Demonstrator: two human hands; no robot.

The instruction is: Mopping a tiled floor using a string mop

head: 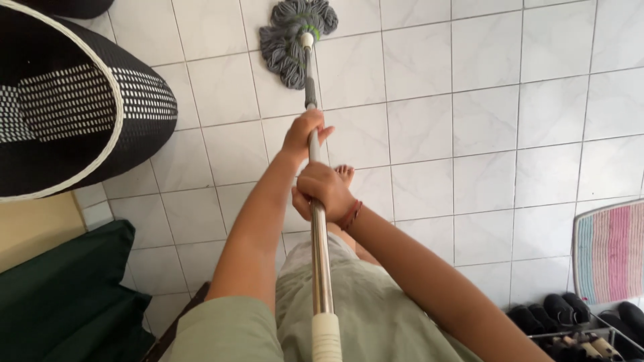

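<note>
I hold a mop with both hands. Its metal pole (320, 255) runs from the bottom of the view up to a grey string mop head (293, 37) that lies on the white tiled floor (483, 121) at the top middle. My left hand (305, 133) grips the pole farther along, nearer the head. My right hand (324, 191), with a reddish band at the wrist, is closed on the pole just below it. A bare foot (345, 174) shows beside the pole, behind my right hand.
A black and white woven basket chair (74, 100) stands at the upper left. Dark green cloth (67, 295) lies at the lower left. A striped pastel mat (610, 251) and a rack of dark shoes (570, 315) sit at the lower right.
</note>
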